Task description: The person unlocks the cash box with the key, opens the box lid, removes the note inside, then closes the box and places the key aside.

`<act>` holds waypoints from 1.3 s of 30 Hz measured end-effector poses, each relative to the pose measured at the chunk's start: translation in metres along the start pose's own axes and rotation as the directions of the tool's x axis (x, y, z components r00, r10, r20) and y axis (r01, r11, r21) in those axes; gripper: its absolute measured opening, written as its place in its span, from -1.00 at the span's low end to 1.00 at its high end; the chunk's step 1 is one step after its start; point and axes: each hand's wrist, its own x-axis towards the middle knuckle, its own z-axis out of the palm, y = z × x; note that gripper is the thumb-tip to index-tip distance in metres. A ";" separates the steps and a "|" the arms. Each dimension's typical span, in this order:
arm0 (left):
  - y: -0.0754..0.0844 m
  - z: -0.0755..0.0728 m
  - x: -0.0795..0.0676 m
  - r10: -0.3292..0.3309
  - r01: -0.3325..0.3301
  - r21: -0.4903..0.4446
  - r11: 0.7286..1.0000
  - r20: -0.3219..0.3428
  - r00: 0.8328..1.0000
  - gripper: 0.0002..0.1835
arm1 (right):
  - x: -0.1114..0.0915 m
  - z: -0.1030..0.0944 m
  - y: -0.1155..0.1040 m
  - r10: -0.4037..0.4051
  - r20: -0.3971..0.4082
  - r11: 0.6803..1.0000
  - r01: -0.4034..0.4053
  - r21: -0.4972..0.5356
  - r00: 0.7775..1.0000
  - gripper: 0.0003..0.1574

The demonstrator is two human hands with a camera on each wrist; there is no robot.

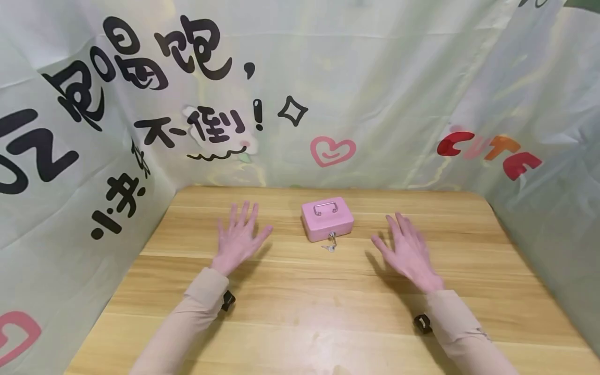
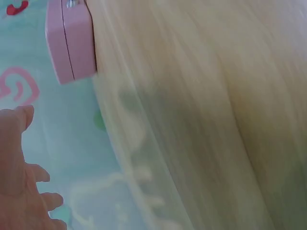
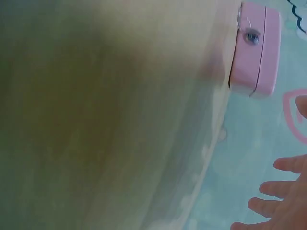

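The left hand [image 1: 237,238] is spread wide, its fingers straight and fanned and its thumb stretched out toward the box. It holds nothing and hangs above the table [image 1: 300,312], its shadow falling on the wood beside it. The right hand [image 1: 409,251] is spread too, thumb out to the box's other side, fingers closer together than the left's (a little blurred in the head view); it also holds nothing. Neither hand touches the box.

The pink box [image 1: 326,221] sits between the two hands, toward the far side of the table, its lid closed. Its long axis runs roughly from side to side, turned slightly so that the right end lies farther from the person. The front, with the lock [image 3: 251,37], faces the person. A metal handle [image 1: 325,205] on top runs along the box's length. Small keys [image 1: 330,248] dangle at the lock, just in front of the box.
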 end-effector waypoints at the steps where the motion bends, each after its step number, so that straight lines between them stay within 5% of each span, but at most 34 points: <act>1: 0.003 0.001 0.000 0.009 -0.009 -0.003 1.000 0.004 1.000 -0.08 | 0.000 0.002 -0.002 -0.009 -0.010 1.000 0.009 0.011 1.000 0.04; 18: 0.052 0.025 0.036 0.200 -0.196 -0.092 0.976 0.039 0.979 -0.01 | 0.019 0.024 -0.035 -0.036 -0.001 0.995 0.036 0.098 0.999 -0.08; 25: 0.065 0.033 0.055 0.263 -0.247 -0.204 0.947 0.056 0.963 0.03 | 0.024 0.030 -0.044 -0.048 0.007 0.996 0.047 0.080 0.999 -0.17; 32: 0.071 0.042 0.066 0.290 -0.249 -0.357 0.900 0.065 0.955 0.09 | 0.027 0.035 -0.055 -0.080 0.022 0.995 0.078 0.068 0.997 -0.24; 39: 0.072 0.049 0.070 0.253 -0.199 -0.473 0.859 0.053 0.966 0.11 | 0.031 0.040 -0.061 -0.097 0.038 0.989 0.092 0.112 0.995 -0.44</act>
